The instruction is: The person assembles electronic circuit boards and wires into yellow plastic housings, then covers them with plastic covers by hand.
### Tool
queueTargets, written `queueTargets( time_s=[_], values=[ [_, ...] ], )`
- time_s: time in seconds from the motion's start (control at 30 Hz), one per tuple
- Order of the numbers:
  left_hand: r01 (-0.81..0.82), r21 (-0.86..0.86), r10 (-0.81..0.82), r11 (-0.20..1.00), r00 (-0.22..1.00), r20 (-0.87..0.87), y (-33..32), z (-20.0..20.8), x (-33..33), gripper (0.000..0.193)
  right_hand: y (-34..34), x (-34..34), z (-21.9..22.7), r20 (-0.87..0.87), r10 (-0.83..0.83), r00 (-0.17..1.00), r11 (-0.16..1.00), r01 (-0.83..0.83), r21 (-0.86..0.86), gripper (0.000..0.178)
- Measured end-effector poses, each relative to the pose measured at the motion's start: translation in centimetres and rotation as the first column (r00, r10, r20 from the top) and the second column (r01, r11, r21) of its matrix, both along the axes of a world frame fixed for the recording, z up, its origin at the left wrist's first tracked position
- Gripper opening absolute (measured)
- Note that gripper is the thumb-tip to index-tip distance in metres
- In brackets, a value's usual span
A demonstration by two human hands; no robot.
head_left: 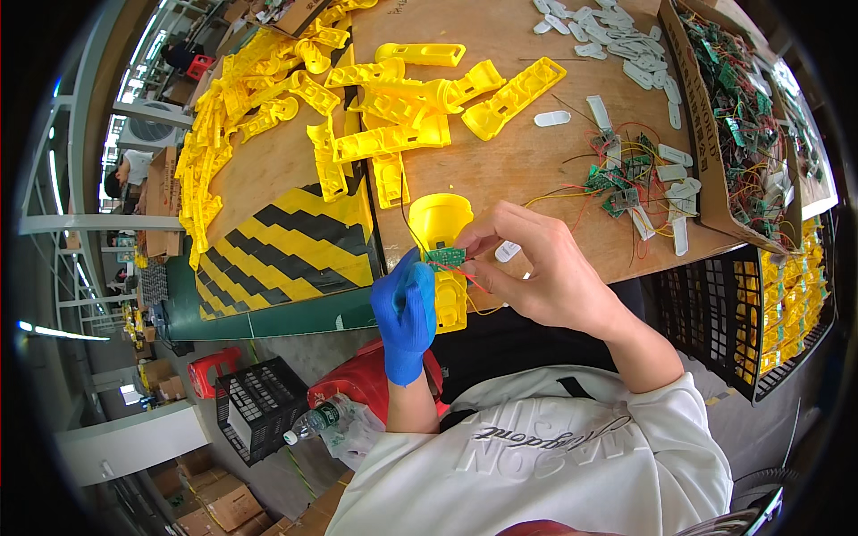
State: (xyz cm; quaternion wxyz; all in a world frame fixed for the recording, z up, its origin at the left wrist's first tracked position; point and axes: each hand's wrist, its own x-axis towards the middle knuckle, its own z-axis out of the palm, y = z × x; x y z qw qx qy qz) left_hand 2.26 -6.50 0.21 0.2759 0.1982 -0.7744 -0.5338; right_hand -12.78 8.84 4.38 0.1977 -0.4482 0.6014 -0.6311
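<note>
So right between the hands there's a green circuit board (447, 258), held over an open yellow casing (440, 214). The bare right hand (545, 272) is pinching the board's right end, thumb against index finger. The blue-gloved left hand (404, 308) has its fingers curled in at the other end, but I can't tell if they're gripping board or casing.

Containers: past the right hand, at the right of the table (509, 165), a cardboard box (715, 192) is loaded with green boards and tangled wires. Below it, off the table's edge, a black crate (702, 290) is packed with yellow pieces (782, 304). Down left of the gloved hand is another black crate (268, 393), something pale in it, can't say what. Near that, a clear bottle (317, 420) with a green label.

Writing: dark print runs along the box's side, and the white shirt (527, 456) has raised block letters with black script across them.
</note>
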Motion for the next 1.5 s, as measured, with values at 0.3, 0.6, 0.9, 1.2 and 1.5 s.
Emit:
queueTargets(
  time_s=[0.3, 0.6, 0.9, 1.2, 1.5],
  values=[
    [-0.074, 0.373, 0.096, 0.925, 0.995, -0.04, 0.4, 0.6, -0.7, 0.053, 1.9, -1.8, -0.4, -0.208, 0.01, 0.978, 0.998, 0.004, 0.064, 0.033],
    [0.015, 0.404, 0.026, 0.915, 0.995, -0.096, 0.8, 2.1, -1.3, 0.051, 2.4, -0.4, -1.6, -0.232, 0.249, 0.94, 0.949, -0.189, 0.252, 0.023],
    [-0.048, 0.283, 0.085, 0.958, 0.989, -0.118, 2.4, 2.9, -2.1, 0.052, 2.4, 3.2, -2.9, 0.135, 0.102, 0.986, 0.994, -0.105, 0.019, 0.014],
    [-0.045, 0.314, 0.112, 0.948, 0.974, -0.197, 2.8, 2.5, -1.6, 0.056, 2.6, 4.7, -2.6, 0.015, -0.092, 0.996, 0.974, 0.087, 0.21, 0.025],
    [-0.114, 0.225, 0.156, 0.968, 0.971, -0.181, 3.9, 0.6, -1.0, 0.061, 1.4, 5.9, -4.4, 0.706, 0.269, 0.655, 0.961, -0.231, -0.151, 0.044]
  ],
)
